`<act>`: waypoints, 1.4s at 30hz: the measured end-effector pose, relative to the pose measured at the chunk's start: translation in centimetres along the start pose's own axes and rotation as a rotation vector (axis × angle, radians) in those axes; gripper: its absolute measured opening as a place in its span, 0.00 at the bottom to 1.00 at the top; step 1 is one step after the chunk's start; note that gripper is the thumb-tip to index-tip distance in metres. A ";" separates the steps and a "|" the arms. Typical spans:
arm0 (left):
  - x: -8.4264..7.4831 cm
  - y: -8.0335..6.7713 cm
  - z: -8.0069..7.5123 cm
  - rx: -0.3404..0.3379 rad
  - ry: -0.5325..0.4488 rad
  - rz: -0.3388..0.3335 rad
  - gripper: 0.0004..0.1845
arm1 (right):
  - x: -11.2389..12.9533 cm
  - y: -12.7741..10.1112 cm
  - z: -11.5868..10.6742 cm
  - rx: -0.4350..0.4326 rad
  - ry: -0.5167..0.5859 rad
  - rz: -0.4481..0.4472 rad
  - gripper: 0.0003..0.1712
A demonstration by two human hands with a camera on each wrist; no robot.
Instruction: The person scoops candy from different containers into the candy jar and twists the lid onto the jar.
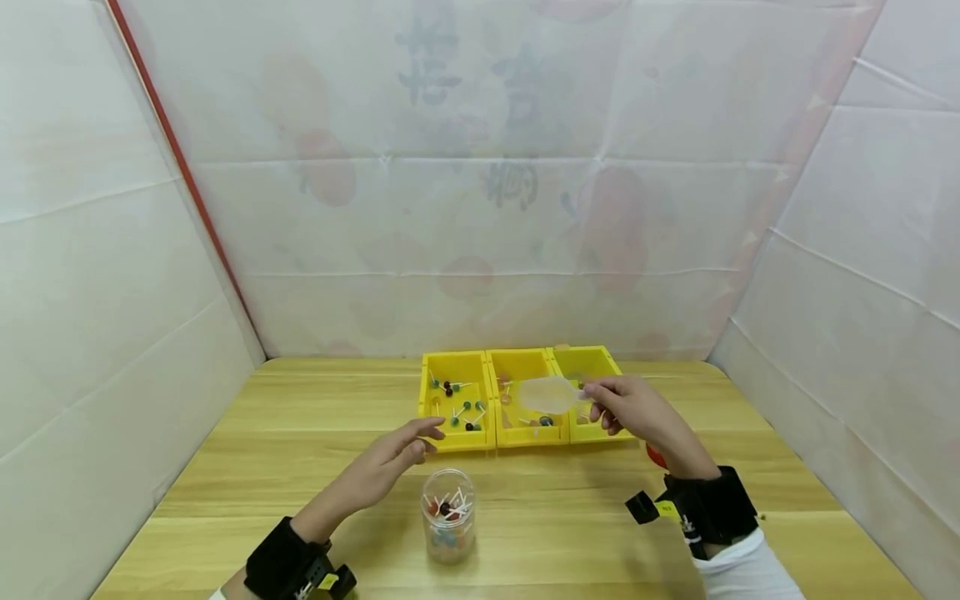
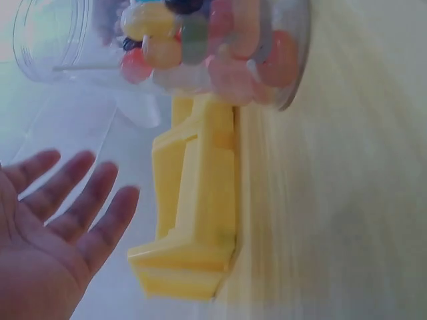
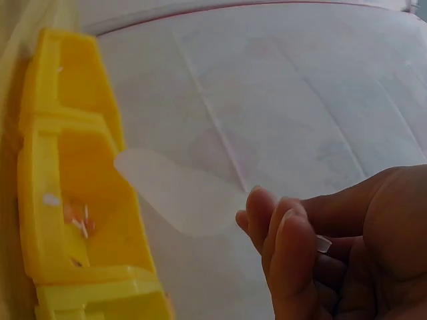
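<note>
My right hand [image 1: 637, 412] pinches the handle of a translucent white scoop [image 1: 547, 394], held above the middle and right yellow bins. In the right wrist view the scoop [image 3: 180, 197] extends from the fingertips, the handle's end poking out behind them; its contents cannot be made out. My left hand [image 1: 382, 462] hovers with fingers spread, in front of the left bin and left of a clear jar [image 1: 448, 537], touching neither. Colourful lollipops on white sticks lie inside the jar. Shorter view of the jar [image 2: 293, 40]: no lid shows on it.
Three yellow bins [image 1: 459, 443] stand side by side at the table's back. Dark and green lollipops lie in the left one; a few pieces show in the others. A red object [image 1: 656, 456] is partly hidden under the right wrist. White sheeting [image 1: 480, 225] encloses the table.
</note>
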State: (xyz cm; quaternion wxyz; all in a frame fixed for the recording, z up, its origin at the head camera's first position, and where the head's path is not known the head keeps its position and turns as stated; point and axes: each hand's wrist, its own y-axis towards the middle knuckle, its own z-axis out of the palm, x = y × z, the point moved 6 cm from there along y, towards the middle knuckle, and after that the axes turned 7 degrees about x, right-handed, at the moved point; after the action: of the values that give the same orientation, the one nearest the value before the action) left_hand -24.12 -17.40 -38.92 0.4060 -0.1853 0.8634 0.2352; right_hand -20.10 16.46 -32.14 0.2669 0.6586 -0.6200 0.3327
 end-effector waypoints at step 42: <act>5.6 5.4 -0.8 -0.335 0.290 -0.490 0.31 | 6.5 4.5 4.5 0.012 -1.269 -0.342 0.27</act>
State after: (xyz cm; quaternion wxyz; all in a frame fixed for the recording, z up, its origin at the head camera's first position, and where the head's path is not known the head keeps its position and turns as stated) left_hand -30.74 -14.14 -41.48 0.2874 -0.4832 0.7912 0.2407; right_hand -24.06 8.42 -30.30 -0.1053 0.8176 -0.5418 -0.1638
